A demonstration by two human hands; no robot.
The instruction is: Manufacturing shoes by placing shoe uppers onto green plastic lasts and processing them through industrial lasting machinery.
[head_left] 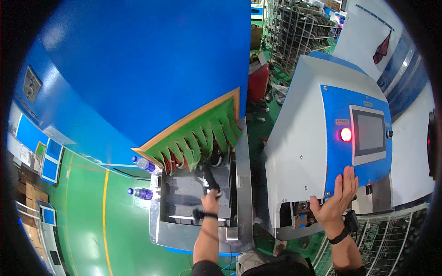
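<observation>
Black, white-marked shoe (206,178) seemed light, pliant; my left fingers (211,194) aptly gripped its near end, right fingers (346,184) spread, empty.

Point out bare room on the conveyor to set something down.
Bare: the grey bed left of the left hand and its black shoe, short of the green flaps; also the metal right rim. Crowded: the flap opening, with a second shoe, and the left edge, with two bottles.

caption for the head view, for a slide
Left hand holding a black shoe before a green strip curtain, right hand at the lower edge of a blue control panel.
</observation>
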